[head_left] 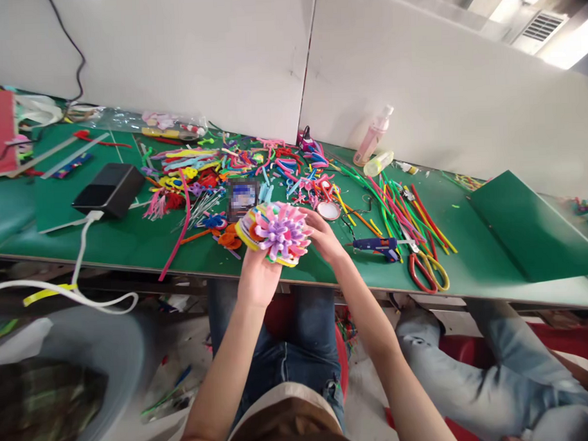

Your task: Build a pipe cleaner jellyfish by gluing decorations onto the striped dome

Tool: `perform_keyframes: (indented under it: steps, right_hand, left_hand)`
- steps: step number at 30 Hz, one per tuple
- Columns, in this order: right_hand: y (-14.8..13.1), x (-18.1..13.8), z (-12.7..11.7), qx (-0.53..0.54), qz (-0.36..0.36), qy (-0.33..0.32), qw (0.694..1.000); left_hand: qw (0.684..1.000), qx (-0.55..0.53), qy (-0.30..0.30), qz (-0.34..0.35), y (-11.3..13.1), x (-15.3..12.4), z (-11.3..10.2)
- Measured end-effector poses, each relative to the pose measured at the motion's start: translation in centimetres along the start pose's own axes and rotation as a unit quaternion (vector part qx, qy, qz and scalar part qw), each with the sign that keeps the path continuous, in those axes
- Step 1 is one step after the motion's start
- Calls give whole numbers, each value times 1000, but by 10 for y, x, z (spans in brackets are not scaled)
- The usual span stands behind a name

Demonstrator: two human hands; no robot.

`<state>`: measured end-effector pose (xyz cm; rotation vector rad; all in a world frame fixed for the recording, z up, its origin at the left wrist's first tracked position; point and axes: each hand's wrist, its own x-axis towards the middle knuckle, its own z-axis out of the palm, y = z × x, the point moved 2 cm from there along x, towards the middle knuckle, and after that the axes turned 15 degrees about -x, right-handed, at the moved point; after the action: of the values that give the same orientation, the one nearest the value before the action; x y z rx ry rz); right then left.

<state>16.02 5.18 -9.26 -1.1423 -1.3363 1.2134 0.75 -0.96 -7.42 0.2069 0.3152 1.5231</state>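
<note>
A pipe-cleaner flower craft [281, 232], with pink and purple petals over a yellow-edged base, is held above the table's front edge. My left hand [260, 273] grips it from below, its fingers mostly hidden under the base. On the right side, my right hand [325, 237] has its bent fingers against the pink petals. Behind the craft lie a phone-like dark item [242, 200] with a blurred picture, a round white-faced disc [328, 210] and heaps of cut pipe cleaners [191, 176].
A blue glue gun [379, 245] and scissors [428, 272] lie to the right, near long pipe cleaners [390, 204]. A pink pump bottle [374, 135] stands by the partition. At left sits a black box [108, 189] with a white cable. Another person's legs [496, 361] are at right.
</note>
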Motion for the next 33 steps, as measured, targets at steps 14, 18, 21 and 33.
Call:
perform_keyframes:
  steps: [14, 18, 21, 33]
  right_hand:
    - [-58, -64, 9, -380, -330, 68, 861]
    - [-44, -66, 10, -388, -311, 109, 861]
    - [-40, -69, 13, -390, -313, 132, 856]
    - [-35, -80, 25, -292, -288, 168, 897]
  left_hand:
    - [973, 196, -44, 110, -28, -27, -1]
    - [955, 249, -72, 147, -35, -31, 0]
    - [943, 276, -80, 168, -39, -35, 3]
    - [836, 464, -186, 226, -39, -43, -9]
